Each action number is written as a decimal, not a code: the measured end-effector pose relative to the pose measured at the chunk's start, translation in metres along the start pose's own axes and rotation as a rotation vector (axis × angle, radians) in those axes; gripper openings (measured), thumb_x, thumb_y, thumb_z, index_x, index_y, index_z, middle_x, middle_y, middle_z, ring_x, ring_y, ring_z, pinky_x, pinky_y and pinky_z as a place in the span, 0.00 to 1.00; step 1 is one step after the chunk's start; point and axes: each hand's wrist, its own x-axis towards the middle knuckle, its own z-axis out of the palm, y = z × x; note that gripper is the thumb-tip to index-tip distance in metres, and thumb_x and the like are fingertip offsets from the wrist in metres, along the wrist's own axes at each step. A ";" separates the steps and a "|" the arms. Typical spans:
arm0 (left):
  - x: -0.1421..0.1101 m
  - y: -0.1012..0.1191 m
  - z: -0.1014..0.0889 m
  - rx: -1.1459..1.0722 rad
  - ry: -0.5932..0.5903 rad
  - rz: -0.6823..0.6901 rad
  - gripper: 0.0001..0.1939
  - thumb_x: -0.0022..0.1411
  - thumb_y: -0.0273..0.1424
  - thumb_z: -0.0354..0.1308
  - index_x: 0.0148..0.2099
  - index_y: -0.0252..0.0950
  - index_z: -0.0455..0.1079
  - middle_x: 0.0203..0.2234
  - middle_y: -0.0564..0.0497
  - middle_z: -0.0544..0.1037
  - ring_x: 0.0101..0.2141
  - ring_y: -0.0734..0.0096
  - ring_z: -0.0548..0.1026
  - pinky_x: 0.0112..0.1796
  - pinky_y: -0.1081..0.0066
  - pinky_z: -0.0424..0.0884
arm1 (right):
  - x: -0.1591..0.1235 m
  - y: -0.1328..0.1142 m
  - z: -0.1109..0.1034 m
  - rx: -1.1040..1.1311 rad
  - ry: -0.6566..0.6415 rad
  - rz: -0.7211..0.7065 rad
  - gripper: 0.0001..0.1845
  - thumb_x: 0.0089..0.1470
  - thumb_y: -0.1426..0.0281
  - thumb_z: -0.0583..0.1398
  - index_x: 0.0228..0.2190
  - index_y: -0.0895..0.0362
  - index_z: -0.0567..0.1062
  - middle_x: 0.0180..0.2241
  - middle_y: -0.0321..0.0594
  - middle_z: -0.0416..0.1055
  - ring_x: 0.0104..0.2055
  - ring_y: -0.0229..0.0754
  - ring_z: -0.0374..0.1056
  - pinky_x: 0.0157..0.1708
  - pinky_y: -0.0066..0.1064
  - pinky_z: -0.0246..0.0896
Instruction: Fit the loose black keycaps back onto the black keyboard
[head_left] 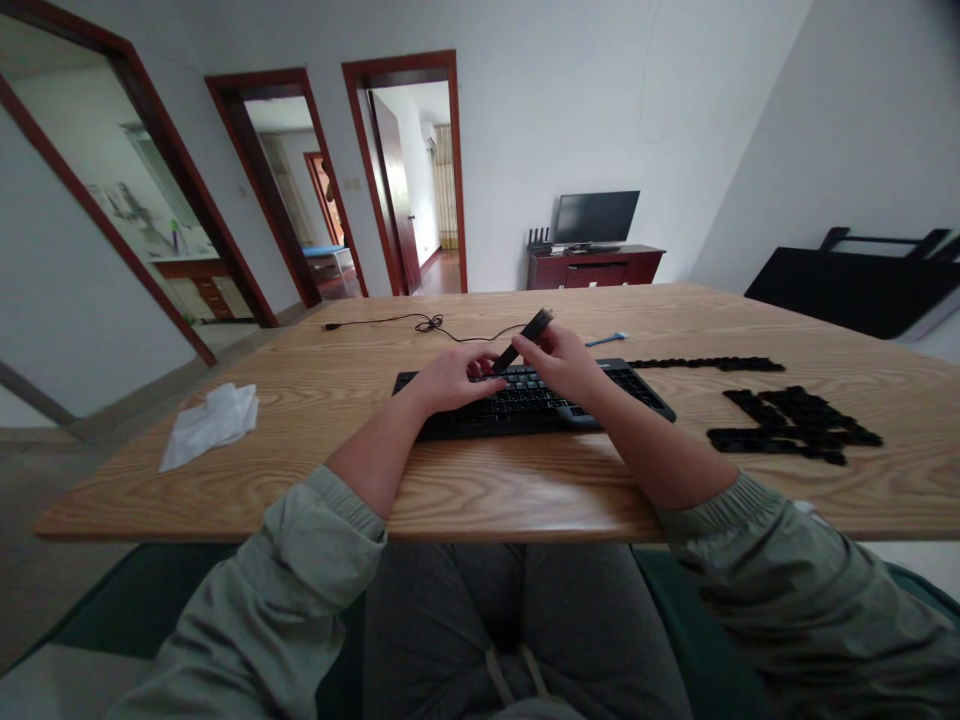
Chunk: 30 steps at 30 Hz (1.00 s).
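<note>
A black keyboard point(525, 425) lies on the wooden table in front of me, with many keycaps in place on its middle part. Above it, a slim black bar-shaped tool point(521, 340) is tilted, its upper end to the right and slightly fuzzy. My right hand point(562, 355) grips this tool near its upper part. The fingers of my left hand point(454, 378) are curled around its lower end, just over the keys. Both hands hide some of the keyboard. Rows of loose black keycaps point(795, 425) lie to the right, with another long row point(705, 364) behind them.
A black cable point(431, 322) with a USB plug runs across the table behind the keyboard. Near it lies a small blue tool point(606, 340). A crumpled white tissue point(214, 420) rests at the left. The table's front edge point(517, 533) is close to my lap.
</note>
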 end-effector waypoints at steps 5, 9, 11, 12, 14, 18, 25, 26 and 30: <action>0.001 -0.005 -0.005 0.063 -0.016 -0.080 0.14 0.59 0.40 0.61 0.42 0.36 0.76 0.32 0.49 0.79 0.32 0.69 0.75 0.34 0.69 0.69 | -0.002 0.005 -0.001 -0.018 -0.010 -0.008 0.23 0.58 0.50 0.57 0.28 0.58 0.71 0.27 0.40 0.69 0.29 0.39 0.61 0.28 0.31 0.52; 0.002 -0.006 -0.006 0.048 -0.188 -0.123 0.11 0.58 0.37 0.61 0.39 0.37 0.77 0.30 0.51 0.80 0.30 0.71 0.75 0.33 0.71 0.67 | -0.004 0.002 0.001 -0.038 -0.026 0.007 0.22 0.58 0.51 0.57 0.28 0.58 0.71 0.27 0.40 0.70 0.28 0.39 0.61 0.27 0.31 0.53; 0.001 -0.006 -0.007 0.066 -0.218 -0.120 0.10 0.58 0.36 0.61 0.38 0.37 0.78 0.30 0.51 0.80 0.30 0.71 0.74 0.32 0.72 0.66 | -0.005 0.001 0.002 -0.070 -0.038 0.023 0.22 0.57 0.51 0.57 0.29 0.59 0.72 0.26 0.40 0.70 0.27 0.39 0.61 0.27 0.31 0.52; 0.001 -0.006 -0.008 0.080 -0.224 -0.118 0.09 0.58 0.35 0.60 0.38 0.37 0.78 0.29 0.51 0.80 0.29 0.71 0.74 0.32 0.72 0.66 | -0.006 0.000 0.002 -0.079 -0.046 0.029 0.22 0.57 0.51 0.57 0.30 0.59 0.73 0.27 0.40 0.71 0.28 0.39 0.62 0.27 0.31 0.52; 0.000 -0.005 -0.009 0.097 -0.230 -0.121 0.08 0.57 0.34 0.61 0.37 0.37 0.79 0.28 0.52 0.80 0.28 0.72 0.74 0.31 0.72 0.65 | -0.008 -0.001 0.003 -0.066 -0.057 0.032 0.21 0.57 0.52 0.57 0.33 0.59 0.74 0.29 0.41 0.72 0.29 0.40 0.63 0.29 0.32 0.55; 0.000 -0.003 -0.011 0.080 -0.248 -0.115 0.08 0.57 0.34 0.61 0.36 0.37 0.79 0.27 0.52 0.80 0.27 0.72 0.73 0.30 0.72 0.64 | -0.010 -0.003 0.004 -0.011 -0.069 0.021 0.18 0.57 0.56 0.58 0.37 0.58 0.75 0.33 0.42 0.74 0.31 0.41 0.66 0.31 0.32 0.59; 0.000 -0.005 -0.010 0.091 -0.257 -0.108 0.08 0.57 0.34 0.62 0.36 0.38 0.79 0.26 0.53 0.80 0.27 0.72 0.73 0.31 0.71 0.64 | -0.011 -0.001 0.006 -0.022 -0.071 0.071 0.14 0.56 0.60 0.58 0.37 0.57 0.74 0.30 0.40 0.73 0.27 0.40 0.65 0.27 0.32 0.58; 0.000 -0.005 -0.010 0.089 -0.262 -0.108 0.08 0.57 0.34 0.62 0.36 0.39 0.80 0.26 0.53 0.80 0.27 0.72 0.73 0.31 0.71 0.64 | -0.011 -0.001 0.006 -0.019 -0.082 0.068 0.13 0.55 0.61 0.58 0.37 0.57 0.74 0.29 0.39 0.73 0.27 0.40 0.64 0.27 0.32 0.57; 0.001 -0.006 -0.010 0.103 -0.280 -0.107 0.08 0.57 0.34 0.62 0.37 0.40 0.80 0.27 0.53 0.81 0.28 0.71 0.73 0.32 0.71 0.64 | -0.011 -0.004 0.006 -0.017 -0.100 0.055 0.09 0.54 0.64 0.58 0.33 0.56 0.73 0.25 0.37 0.70 0.26 0.40 0.63 0.27 0.32 0.57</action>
